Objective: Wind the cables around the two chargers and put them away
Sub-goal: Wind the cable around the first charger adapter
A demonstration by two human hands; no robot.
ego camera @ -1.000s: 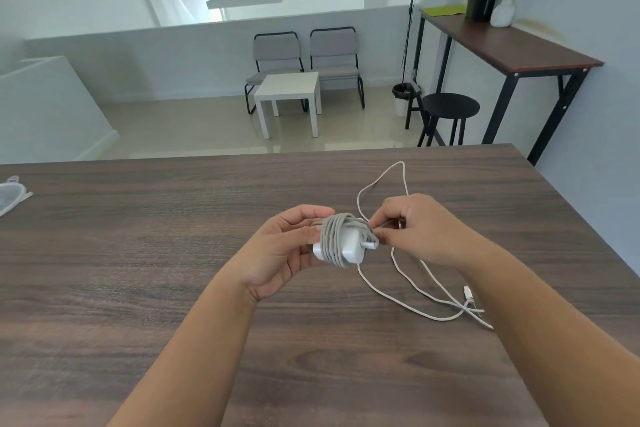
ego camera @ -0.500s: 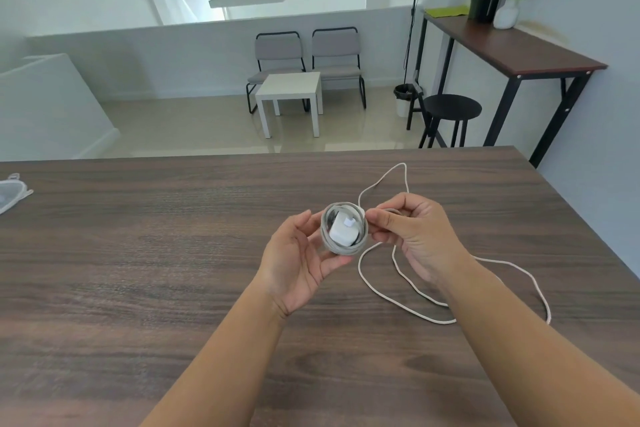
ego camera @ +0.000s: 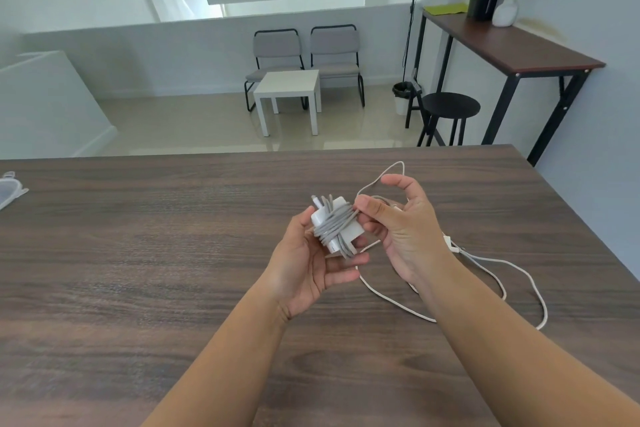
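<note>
1. Charger: a small white block held above the table, cradled in the left hand, whose fingers curl round its lower edge. A grey cable is wound round it in many crossing turns.
2. Right hand: thumb and fingers pinch the wrap at the block's right edge; the index finger stands clear above.
3. Handling, as judged: the block looks light and rigid, with smooth sides that could slip. It is best held across its bare faces, clear of the turns. The cable is soft and springy, so the wrap may loosen unless its end is tucked in or held.
4. White cable: it lies slack in loops on the table, near the right forearm, with a small plug on it. Whether its own charger lies behind the right hand cannot be told.
5. Surface: dark wood grain, flat and matt. A clear plastic item sits at its far left edge.
6. Room: beyond are two grey chairs, a white side table, a black stool and a high table carrying flowers.
</note>
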